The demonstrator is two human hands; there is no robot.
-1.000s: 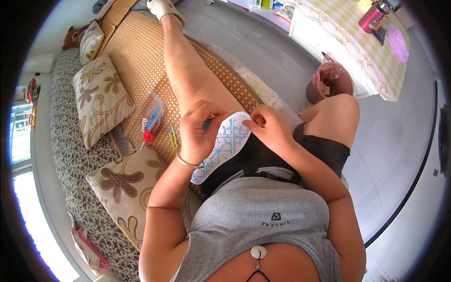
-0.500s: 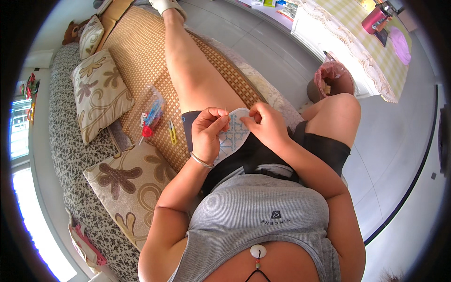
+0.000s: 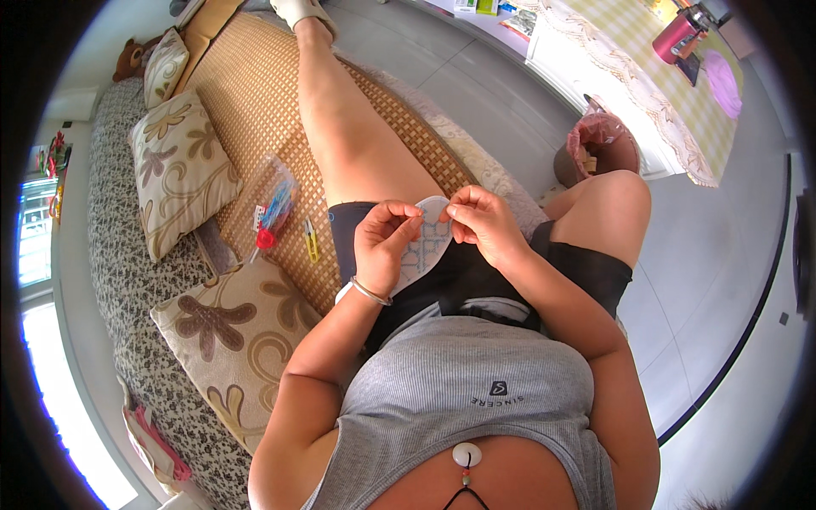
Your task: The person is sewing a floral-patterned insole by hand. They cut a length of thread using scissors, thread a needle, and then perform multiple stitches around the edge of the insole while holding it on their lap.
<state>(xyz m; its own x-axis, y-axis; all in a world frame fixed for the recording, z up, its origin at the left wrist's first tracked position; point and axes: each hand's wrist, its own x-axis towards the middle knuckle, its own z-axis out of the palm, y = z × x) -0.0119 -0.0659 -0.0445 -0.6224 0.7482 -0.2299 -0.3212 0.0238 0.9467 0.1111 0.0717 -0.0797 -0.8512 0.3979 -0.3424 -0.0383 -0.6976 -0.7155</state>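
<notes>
Left hand (image 3: 382, 242) and patterned insole (image 3: 427, 246) shifted rightward since the earlier frame

Compared with one second ago, the left wrist has been carried to the right, and the insole has been turned so that less of its face is shown. Little displacement is noted in the right hand (image 3: 487, 225).

The insole, white with a pale blue pattern, is located above the lap, over the black shorts (image 3: 591, 270) and between the two hands. Its upper end is gripped between the thumb and fingers of the right hand. The left hand is closed in a pinch at the insole's left side; anything held there is too small to be told. Part of the insole is covered by the left hand and wrist, on which a silver-coloured bangle (image 3: 370, 294) is worn.

To the left, on the woven mat (image 3: 255, 93), a clear plastic bag (image 3: 280, 189) with blue contents is found, with a red item (image 3: 265, 239) at its lower end. Yellow-handled snips (image 3: 312, 244) are laid just beside it. A floral cushion (image 3: 255, 357) is placed nearer the body. To the right, a bin (image 3: 626, 153) with a pink liner is positioned near a table (image 3: 707, 127) covered with a checked cloth, on which a red flask (image 3: 673, 42) is carried.
</notes>
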